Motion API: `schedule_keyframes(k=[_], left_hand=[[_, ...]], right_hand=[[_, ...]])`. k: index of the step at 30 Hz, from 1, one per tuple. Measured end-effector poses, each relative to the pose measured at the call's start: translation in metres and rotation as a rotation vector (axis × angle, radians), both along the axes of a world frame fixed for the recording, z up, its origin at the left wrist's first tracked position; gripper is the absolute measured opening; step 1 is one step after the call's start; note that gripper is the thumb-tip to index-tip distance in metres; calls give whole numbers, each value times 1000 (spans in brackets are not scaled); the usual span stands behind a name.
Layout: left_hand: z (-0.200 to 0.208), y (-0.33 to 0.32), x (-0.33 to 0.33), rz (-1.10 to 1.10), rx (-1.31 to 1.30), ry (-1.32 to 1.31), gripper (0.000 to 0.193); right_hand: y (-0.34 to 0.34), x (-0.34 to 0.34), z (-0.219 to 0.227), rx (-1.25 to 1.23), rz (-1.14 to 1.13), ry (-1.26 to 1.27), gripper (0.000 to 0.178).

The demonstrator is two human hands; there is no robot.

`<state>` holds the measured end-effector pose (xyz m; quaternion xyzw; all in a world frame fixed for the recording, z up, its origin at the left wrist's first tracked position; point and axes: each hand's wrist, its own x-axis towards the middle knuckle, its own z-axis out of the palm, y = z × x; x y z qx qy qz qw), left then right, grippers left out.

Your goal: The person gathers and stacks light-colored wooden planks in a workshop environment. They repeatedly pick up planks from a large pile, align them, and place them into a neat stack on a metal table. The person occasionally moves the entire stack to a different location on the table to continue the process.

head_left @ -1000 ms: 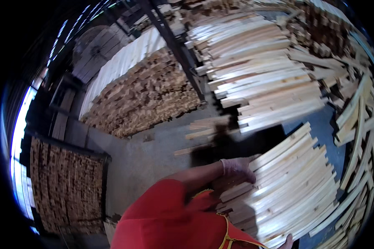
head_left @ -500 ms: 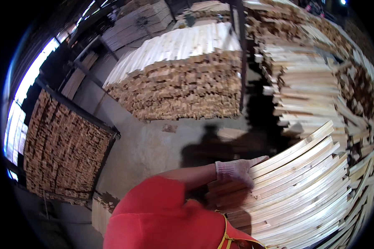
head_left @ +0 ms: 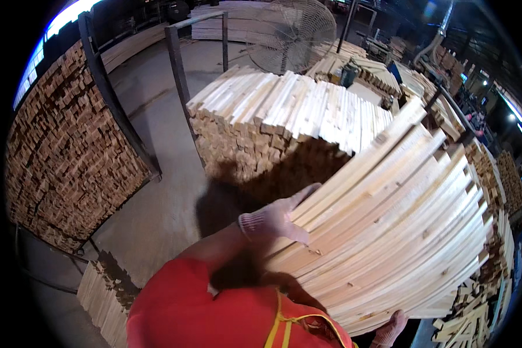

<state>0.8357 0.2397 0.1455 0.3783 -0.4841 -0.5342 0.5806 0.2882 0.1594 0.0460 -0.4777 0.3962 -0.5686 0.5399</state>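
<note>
A wide layer of pale wooden strips [head_left: 383, 232], lying side by side, spans between my two hands in front of me. My left hand [head_left: 278, 220], in a light knitted glove, grips the far left edge of the bundle, thumb on top and fingers along its side. At the near right edge, my right hand [head_left: 393, 329], also gloved, holds the strips from the outside; part of it is hidden below them. Beyond the bundle stands a large stack of wooden strips [head_left: 296, 104], its top brightly lit, and the bundle's far ends overlap it in view.
A tall wood stack [head_left: 69, 156] fills a dark metal rack [head_left: 113, 95] at left. A large caged fan [head_left: 290, 36] stands behind the middle stack. Loose offcuts [head_left: 470, 313] lie at lower right, and a low wood pile [head_left: 101, 301] is at lower left.
My view has swung right, toward the middle stack, and the bundle has come with me, its far ends now in front of that stack. My right hand has come into view.
</note>
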Motion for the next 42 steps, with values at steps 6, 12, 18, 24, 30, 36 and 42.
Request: schedule_keyframes(k=[6,12,18,24,30,36,42], left_hand=[[24,26,154,418,-185,-133,97],[48,20,307,518,-25,-17,86],[48,-35,547,419,66,72,46],[-3,-137,696,867,1011,-1092,80],[-29,-134,733,851,1114,-1144,85],[-44,-172,760,932,999,-1275,85],[-34,-181,772,787,988,-1264,84]], right_hand=[[-106,229,50,93,264,-20,86],[-199,430,84,110,372,27,71],[-235,639,154,162,704,62,61],[-341,827,92,7,817,987,103],[-331,869,88,31,852,1162,122],[-311,869,97,-37,782,1235,122],[-314,863,92,-105,770,1287,120]])
